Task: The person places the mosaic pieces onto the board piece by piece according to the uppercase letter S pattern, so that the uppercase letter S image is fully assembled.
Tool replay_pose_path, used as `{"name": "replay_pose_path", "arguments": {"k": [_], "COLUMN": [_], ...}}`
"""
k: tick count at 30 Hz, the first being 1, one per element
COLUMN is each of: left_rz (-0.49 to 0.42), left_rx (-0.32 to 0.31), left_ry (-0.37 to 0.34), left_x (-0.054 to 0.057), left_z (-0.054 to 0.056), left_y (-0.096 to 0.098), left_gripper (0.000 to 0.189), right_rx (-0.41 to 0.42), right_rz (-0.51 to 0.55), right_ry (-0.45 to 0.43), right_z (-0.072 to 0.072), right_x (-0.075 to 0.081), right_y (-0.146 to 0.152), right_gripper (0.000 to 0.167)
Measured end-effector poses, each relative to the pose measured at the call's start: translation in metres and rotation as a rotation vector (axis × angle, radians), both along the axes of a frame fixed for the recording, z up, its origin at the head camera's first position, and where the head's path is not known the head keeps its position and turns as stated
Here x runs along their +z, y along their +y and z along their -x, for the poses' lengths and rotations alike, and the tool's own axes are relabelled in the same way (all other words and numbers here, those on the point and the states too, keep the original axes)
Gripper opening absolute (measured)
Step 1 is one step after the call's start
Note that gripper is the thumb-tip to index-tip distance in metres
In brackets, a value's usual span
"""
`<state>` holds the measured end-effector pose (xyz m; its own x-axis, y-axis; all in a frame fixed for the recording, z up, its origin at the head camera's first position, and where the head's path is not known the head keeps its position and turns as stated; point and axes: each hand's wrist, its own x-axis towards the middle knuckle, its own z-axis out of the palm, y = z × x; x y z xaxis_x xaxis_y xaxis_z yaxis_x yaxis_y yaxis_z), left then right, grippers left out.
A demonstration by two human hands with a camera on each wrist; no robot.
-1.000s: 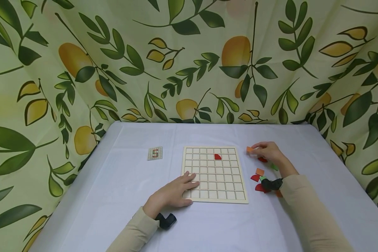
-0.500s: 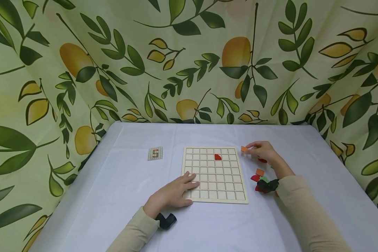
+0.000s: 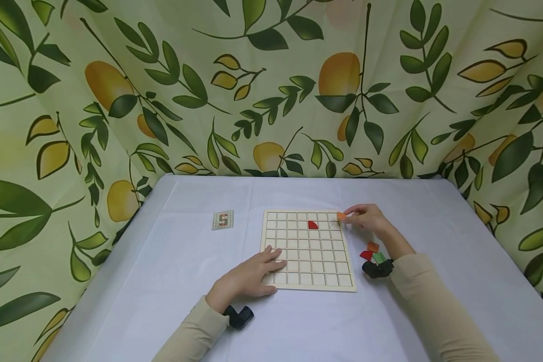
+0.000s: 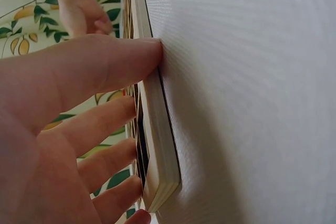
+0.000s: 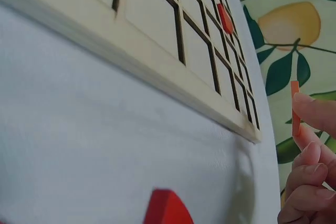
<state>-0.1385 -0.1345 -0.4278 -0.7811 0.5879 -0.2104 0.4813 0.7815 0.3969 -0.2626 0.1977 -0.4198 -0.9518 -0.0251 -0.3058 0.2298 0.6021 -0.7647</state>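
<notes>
A thin orange square tile (image 3: pixel 341 216) is pinched between the thumb and fingers of my right hand (image 3: pixel 367 219), over the far right corner of a wooden grid board (image 3: pixel 317 288). In the right wrist view the orange tile (image 5: pixel 295 109) stands edge-on above the tabletop. A red quarter-circle piece (image 3: pixel 313 225) lies in one cell near the board's far side. My left hand (image 3: pixel 255 274) rests on the near left corner of the board with fingers spread. The left wrist view shows the thumb (image 4: pixel 121 59) against the board's edge (image 4: pixel 160 145).
Beside the board's right edge lie loose pieces: an orange square (image 3: pixel 373 247), a red piece (image 3: pixel 366 255) and a green one (image 3: pixel 379 258), partly behind the black wrist camera (image 3: pixel 377 269). A small pattern card (image 3: pixel 222 220) lies left of the board. Leafy cloth (image 3: pixel 271 100) hangs behind the table.
My right hand has moved left with the orange tile, from beside the board to over its far right corner. The left hand has stayed in place.
</notes>
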Motion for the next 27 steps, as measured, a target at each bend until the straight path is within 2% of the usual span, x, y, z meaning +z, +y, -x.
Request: {"name": "replay_pose_path", "arguments": {"k": [7,18,27], "left_rz": [0.0,-0.005,0.004], "left_rx": [0.002,0.01,0.005], "left_ry": [-0.005,-0.006,0.01], "left_x": [0.001,0.003,0.001], "left_z": [0.0,-0.002,-0.001], "left_y": [0.0,0.0,0.0], "left_gripper": [0.063,0.062,0.062], "right_rx": [0.011,0.04,0.051], "right_rz": [0.024,0.069,0.1], "right_ry": [-0.024,-0.009,0.019], "right_z": [-0.003,-0.005,-0.005], "right_x": [-0.003,-0.003,-0.01], "right_y": [-0.013,-0.027,-0.038], "right_gripper": [0.046,0.043,0.042]}}
